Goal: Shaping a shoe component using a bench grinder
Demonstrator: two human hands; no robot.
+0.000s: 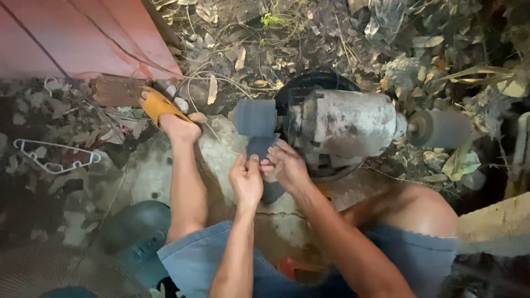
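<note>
Together we pinch a dark flat piece (261, 148) between our left hand (246, 179) and right hand (287, 165), both clenched on its edge, pressing it up to the grey grinding wheel (253, 117) just ahead; the motor (348, 122) sits right of our hands, steady on the ground.

A dark grey, flat piece (261, 147) – held in both hands – tilted against the grey grinding wheel (253, 117)

A white hanger (55, 155) and dry leaves (232, 49) on the ground — a pink sheet (83, 33) behind.
</note>
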